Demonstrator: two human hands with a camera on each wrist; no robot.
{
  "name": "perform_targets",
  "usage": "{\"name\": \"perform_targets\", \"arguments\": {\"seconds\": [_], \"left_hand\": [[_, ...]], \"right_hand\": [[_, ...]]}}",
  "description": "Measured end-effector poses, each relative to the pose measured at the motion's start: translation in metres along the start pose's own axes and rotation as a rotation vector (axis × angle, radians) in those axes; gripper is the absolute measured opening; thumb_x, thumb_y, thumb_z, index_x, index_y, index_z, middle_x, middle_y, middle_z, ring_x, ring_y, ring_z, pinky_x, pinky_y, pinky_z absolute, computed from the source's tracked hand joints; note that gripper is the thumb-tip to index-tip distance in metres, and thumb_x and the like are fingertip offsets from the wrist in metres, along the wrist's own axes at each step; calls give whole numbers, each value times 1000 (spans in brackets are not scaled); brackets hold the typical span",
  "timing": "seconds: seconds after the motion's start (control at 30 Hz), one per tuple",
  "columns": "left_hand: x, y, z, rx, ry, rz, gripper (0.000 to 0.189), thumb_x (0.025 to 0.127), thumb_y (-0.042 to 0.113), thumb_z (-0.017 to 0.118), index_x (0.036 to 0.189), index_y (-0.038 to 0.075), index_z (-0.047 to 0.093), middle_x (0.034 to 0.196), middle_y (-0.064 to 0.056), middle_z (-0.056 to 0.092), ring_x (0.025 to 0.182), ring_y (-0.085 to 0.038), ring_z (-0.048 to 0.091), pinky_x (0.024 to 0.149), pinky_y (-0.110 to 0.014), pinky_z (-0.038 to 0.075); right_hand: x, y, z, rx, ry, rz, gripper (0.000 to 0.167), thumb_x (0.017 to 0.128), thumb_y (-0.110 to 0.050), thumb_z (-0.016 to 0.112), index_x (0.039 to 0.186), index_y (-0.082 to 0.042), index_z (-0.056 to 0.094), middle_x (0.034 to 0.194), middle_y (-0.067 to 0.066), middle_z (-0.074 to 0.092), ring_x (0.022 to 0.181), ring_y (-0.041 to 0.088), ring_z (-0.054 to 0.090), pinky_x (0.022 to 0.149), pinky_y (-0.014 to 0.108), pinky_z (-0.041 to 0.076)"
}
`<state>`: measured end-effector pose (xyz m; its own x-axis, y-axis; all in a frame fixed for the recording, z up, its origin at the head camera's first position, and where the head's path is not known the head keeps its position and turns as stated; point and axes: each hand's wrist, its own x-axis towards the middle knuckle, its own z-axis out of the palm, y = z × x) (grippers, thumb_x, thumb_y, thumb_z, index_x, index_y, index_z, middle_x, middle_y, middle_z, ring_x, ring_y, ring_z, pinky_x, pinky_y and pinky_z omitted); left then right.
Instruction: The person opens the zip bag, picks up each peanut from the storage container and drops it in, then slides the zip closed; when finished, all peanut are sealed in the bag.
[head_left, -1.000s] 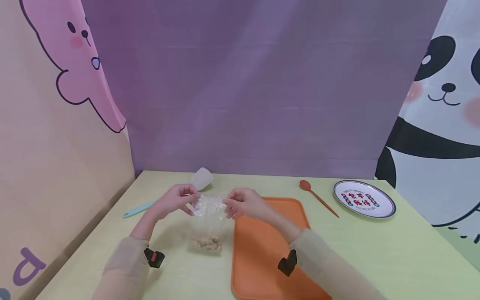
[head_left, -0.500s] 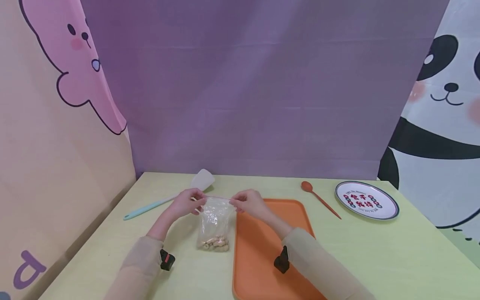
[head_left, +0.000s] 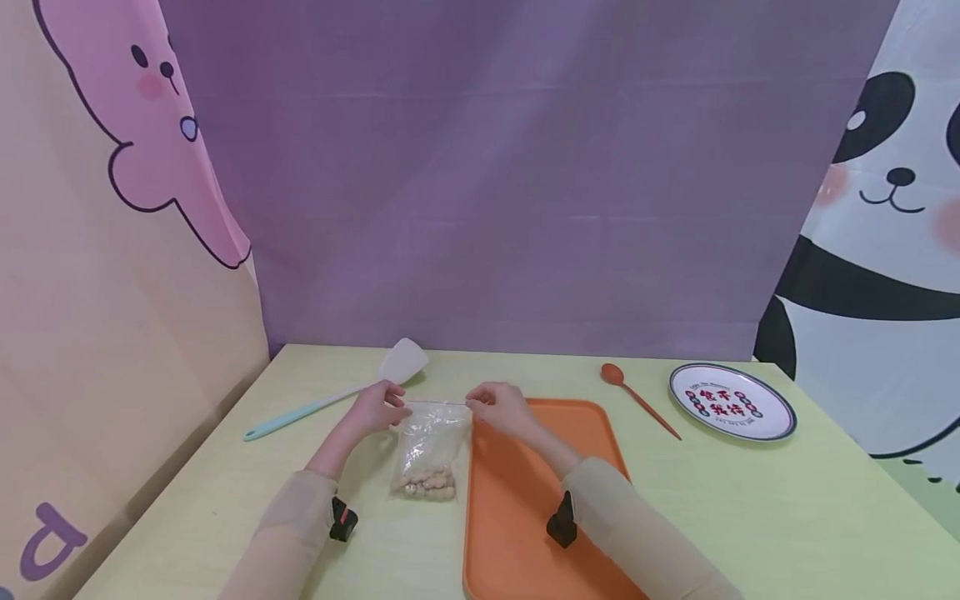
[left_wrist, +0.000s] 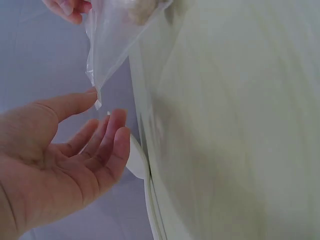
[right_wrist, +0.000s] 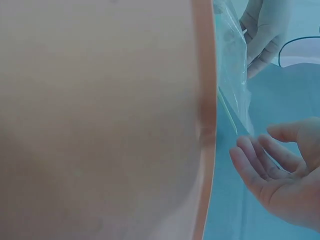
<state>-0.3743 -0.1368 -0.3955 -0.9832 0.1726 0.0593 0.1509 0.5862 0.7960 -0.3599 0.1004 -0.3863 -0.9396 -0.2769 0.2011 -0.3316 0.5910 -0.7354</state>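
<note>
A clear zip bag (head_left: 433,442) stands between my hands, with pale lumpy pieces like shelled nuts (head_left: 427,483) gathered at its bottom, over the table left of the tray. My left hand (head_left: 380,407) is at the bag's upper left corner. In the left wrist view, the thumb (left_wrist: 75,104) lies against that corner, while the other fingers are loosely bent and apart from it. My right hand (head_left: 504,407) is at the upper right corner. The right wrist view shows its fingers (right_wrist: 250,155) relaxed, tips right by the bag's corner, thumb spread away.
An orange tray (head_left: 517,492) lies right of the bag, under my right forearm. Behind my left hand lies a spatula (head_left: 403,362) with a light blue handle. A red-brown spoon (head_left: 612,374) and a white patterned plate (head_left: 697,377) lie at the back right of the table (head_left: 750,517).
Both hands have come down slightly with the bag, and their fingers have loosened at its top corners. Over the second, the left hand has also shifted right, uncovering the spatula's shaft.
</note>
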Motion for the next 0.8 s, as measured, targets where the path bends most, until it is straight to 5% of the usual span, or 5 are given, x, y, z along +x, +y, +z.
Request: {"name": "perform_targets", "arguments": {"seconds": [0.3, 0.57, 0.8], "left_hand": [[0, -5, 4, 85, -51, 48, 15, 79, -2, 67, 93, -6, 62, 82, -11, 63, 63, -12, 58, 56, -25, 52], [0, -8, 8, 71, -108, 35, 16, 82, -2, 64, 97, -6, 63, 83, -11, 64, 66, -13, 58, 60, -27, 53], [-1, -4, 5, 64, -68, 42, 13, 87, 5, 61, 96, -5, 64, 85, -12, 66, 66, -15, 61, 61, -29, 55]], "right_hand": [[1, 2, 3, -45, -57, -41, 20, 91, -16, 59, 101, -3, 71, 91, 6, 71, 84, 18, 64, 69, 27, 51], [0, 2, 5, -92, -179, -52, 25, 94, -19, 56, 107, -4, 69, 100, 8, 70, 84, 17, 64, 70, 27, 51], [-4, 5, -5, -71, -141, -94, 24, 93, -19, 57, 105, -3, 70, 101, 7, 70, 95, 23, 63, 81, 34, 52]]}}
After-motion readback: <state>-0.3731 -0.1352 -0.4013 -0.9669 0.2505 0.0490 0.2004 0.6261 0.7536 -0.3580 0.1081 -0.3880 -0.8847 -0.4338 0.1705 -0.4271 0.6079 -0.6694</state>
